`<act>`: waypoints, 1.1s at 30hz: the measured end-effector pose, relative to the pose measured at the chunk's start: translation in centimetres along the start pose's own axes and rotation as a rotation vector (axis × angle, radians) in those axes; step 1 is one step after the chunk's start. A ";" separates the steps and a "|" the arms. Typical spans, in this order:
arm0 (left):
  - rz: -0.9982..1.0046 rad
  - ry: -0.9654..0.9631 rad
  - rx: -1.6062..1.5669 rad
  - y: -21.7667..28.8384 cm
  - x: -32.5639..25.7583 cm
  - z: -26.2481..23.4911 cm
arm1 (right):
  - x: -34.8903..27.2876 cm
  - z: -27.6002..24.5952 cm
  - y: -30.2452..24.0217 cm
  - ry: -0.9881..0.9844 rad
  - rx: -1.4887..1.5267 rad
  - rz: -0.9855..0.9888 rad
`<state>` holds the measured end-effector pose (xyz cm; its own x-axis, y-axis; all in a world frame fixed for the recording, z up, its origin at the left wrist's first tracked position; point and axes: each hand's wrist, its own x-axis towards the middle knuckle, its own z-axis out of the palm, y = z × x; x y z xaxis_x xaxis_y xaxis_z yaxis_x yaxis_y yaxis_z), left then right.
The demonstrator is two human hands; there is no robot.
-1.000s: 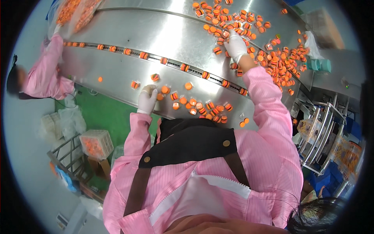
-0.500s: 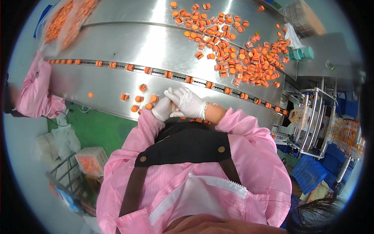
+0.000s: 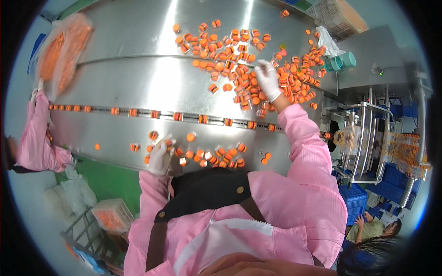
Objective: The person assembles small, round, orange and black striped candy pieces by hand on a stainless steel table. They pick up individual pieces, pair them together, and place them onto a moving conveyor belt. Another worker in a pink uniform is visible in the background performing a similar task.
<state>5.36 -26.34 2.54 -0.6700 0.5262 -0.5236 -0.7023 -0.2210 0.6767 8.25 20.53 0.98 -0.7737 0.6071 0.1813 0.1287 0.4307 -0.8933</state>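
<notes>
My left hand [image 3: 160,156], in a white glove, lies low over the near edge of the steel table [image 3: 101,131]. Its fingers are parted beside a small orange-and-dark striped burger-shaped piece [image 3: 169,143], which looks like a wrapped sweet; whether they press on it is hard to see. Farther off to the right, my gloved right hand [image 3: 268,82] reaches over a large heap of the same pieces [image 3: 294,73]. Its fingers are spread and nothing shows in them. More burger-shaped pieces [image 3: 221,156] lie loose just in front of my apron. Between my hands runs a narrow conveyor channel [image 3: 214,120] carrying spaced pieces.
Clear bags of orange pieces [image 3: 64,50] sit at the far left, near a person's pink sleeve [image 3: 34,133]. A teal cup [image 3: 348,60] and a crate [image 3: 336,18] stand at the back right. A machine with metal rollers and printed film [image 3: 352,138] is at the right.
My hands, together near the apron before, have parted. The right went far out over the heap; the left moved to the loose pieces at left. More pieces now show before me. The view has shifted.
</notes>
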 end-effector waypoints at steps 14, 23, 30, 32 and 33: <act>0.053 0.180 0.120 -0.4 -1.0 0.6 | 22.7 -1.4 7.3 -0.164 0.240 0.239; 0.003 0.198 0.175 -0.2 1.8 0.5 | 22.7 4.3 4.3 -0.676 0.133 0.051; 0.049 0.178 0.142 0.4 2.0 -0.4 | 19.5 6.0 -3.4 -0.404 -0.291 -0.212; 0.062 0.203 0.132 0.6 1.8 -0.4 | 18.7 6.7 -5.2 -0.392 -0.675 -0.280; 0.058 0.232 0.123 0.7 1.8 -0.2 | 18.8 7.1 -5.3 -0.423 -0.821 -0.257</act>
<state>3.62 -25.71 1.91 -0.7552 0.3104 -0.5774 -0.6365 -0.1363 0.7592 -11.37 24.90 6.16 -0.9780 0.2070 0.0242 0.1946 0.9484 -0.2505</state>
